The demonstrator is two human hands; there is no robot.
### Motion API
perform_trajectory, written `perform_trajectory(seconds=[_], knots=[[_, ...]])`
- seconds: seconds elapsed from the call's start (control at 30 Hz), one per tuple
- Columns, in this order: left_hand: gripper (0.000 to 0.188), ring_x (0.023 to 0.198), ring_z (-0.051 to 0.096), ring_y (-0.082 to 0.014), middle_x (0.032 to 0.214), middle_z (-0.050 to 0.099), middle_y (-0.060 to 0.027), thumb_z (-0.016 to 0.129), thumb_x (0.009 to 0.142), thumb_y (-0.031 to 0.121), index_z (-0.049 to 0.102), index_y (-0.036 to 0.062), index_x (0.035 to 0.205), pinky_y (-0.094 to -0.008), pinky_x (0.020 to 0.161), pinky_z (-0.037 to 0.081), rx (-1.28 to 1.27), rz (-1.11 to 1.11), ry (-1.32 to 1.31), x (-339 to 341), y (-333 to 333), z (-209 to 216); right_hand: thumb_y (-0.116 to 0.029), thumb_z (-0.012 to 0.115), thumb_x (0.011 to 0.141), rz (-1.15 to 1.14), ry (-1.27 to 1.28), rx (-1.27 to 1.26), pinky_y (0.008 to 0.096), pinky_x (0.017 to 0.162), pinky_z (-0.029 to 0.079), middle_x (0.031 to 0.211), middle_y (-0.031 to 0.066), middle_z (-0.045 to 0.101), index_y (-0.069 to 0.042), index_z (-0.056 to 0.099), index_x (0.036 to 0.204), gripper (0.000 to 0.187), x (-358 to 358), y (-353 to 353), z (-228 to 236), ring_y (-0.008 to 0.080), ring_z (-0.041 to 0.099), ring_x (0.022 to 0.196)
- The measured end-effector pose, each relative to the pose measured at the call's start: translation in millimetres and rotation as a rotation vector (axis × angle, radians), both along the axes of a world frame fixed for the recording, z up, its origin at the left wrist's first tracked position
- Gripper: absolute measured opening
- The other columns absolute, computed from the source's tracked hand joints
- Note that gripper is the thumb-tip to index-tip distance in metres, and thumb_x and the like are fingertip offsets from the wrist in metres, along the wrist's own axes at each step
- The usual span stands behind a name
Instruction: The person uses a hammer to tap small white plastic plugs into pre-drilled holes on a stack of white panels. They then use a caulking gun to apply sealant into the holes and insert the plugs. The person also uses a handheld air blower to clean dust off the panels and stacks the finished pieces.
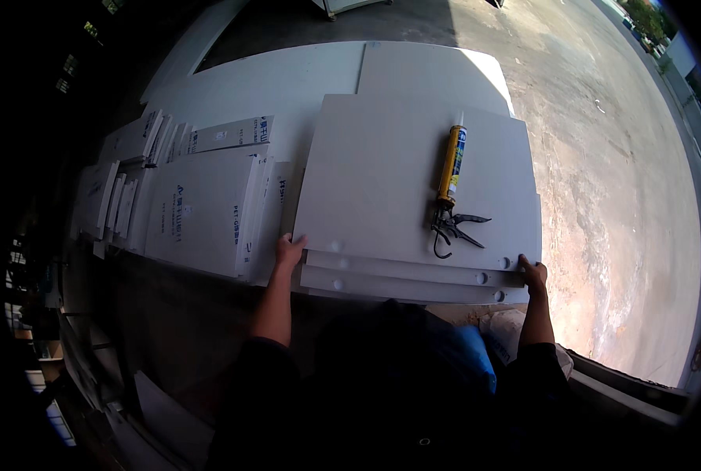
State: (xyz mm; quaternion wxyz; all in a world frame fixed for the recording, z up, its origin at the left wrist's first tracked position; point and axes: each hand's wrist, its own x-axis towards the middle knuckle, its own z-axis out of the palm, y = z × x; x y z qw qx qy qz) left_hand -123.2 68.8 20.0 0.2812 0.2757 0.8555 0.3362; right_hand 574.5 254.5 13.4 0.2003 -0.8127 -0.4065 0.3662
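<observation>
A large white panel (382,180) lies on top of a stack in front of me, its near edge showing round hinge holes. My left hand (289,251) grips the panel's near left corner, thumb on top. At the near right corner my right hand (534,273) holds the same panel, its thumb over the edge and the other fingers partly hidden. On the panel rests a caulking gun (451,224) with a yellow and blue sealant tube (453,165), nozzle pointing away from me. Beneath, staggered toward me, are more white panels (413,289) with similar round holes.
Stacks of smaller white boards (197,208) with blue print stand to the left. Larger white sheets (280,74) lie behind. Sunlit concrete floor (609,204) stretches along the right. A blue bag (470,353) and a whitish sack (507,326) sit below the near right edge.
</observation>
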Motion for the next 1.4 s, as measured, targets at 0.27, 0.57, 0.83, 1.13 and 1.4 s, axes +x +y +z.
perform_trajectory(seconds=[0.27, 0.57, 0.83, 1.13, 1.4], knots=[[0.051, 0.097, 0.069, -0.029, 0.106, 0.071, -0.0191, 0.08, 0.082, 0.032, 0.066, -0.0064, 0.112, -0.0407, 0.082, 0.053, -0.211, 0.005, -0.167, -10.6, -6.3, -9.3, -0.034, 0.082, 0.082, -0.038, 0.219, -0.142, 0.0354, 0.061, 0.055, 0.091, 0.0165, 0.07, 0.011, 0.067, 0.105, 0.052, 15.5, 3.2, 15.3, 0.0245, 0.068, 0.067], [0.056, 0.101, 0.069, -0.0346, 0.106, 0.072, -0.0232, 0.079, 0.079, 0.04, 0.068, -0.0065, 0.108, -0.0415, 0.087, 0.054, -0.275, -0.028, 0.018, -14.2, -9.9, -31.4, -0.033, 0.083, 0.083, -0.069, 0.215, -0.075, 0.0339, 0.059, 0.055, 0.088, 0.0154, 0.069, 0.01, 0.066, 0.106, 0.051, 13.8, 0.2, 12.7, 0.0235, 0.067, 0.066], [0.042, 0.075, 0.066, -0.0211, 0.09, 0.07, -0.0128, 0.076, 0.086, 0.032, 0.066, -0.0047, 0.105, -0.036, 0.064, 0.053, -0.231, 0.006, -0.135, -1.4, -15.9, -25.2, -0.036, 0.082, 0.083, -0.037, 0.178, -0.086, 0.0325, 0.056, 0.052, 0.085, 0.0137, 0.068, 0.007, 0.067, 0.098, 0.048, 26.5, 3.7, 3.4, 0.0211, 0.065, 0.063], [0.037, 0.064, 0.061, -0.0155, 0.082, 0.067, -0.0081, 0.076, 0.089, 0.029, 0.065, -0.0037, 0.102, -0.0329, 0.058, 0.052, -0.219, 0.02, -0.244, 23.8, -47.7, 7.2, -0.033, 0.08, 0.086, -0.005, 0.286, -0.098, 0.0341, 0.065, 0.058, 0.093, 0.0151, 0.069, 0.011, 0.066, 0.106, 0.051, 36.8, -22.4, 12.4, 0.024, 0.069, 0.072], [0.04, 0.071, 0.064, -0.0172, 0.089, 0.069, -0.0107, 0.075, 0.089, 0.03, 0.065, -0.0044, 0.107, -0.0338, 0.064, 0.053, -0.215, 0.018, -0.291, 28.3, -70.9, 11.7, -0.034, 0.08, 0.085, -0.025, 0.22, -0.07, 0.0332, 0.063, 0.056, 0.09, 0.0154, 0.07, 0.011, 0.066, 0.105, 0.052, 43.0, -50.1, 2.5, 0.0224, 0.068, 0.073]])
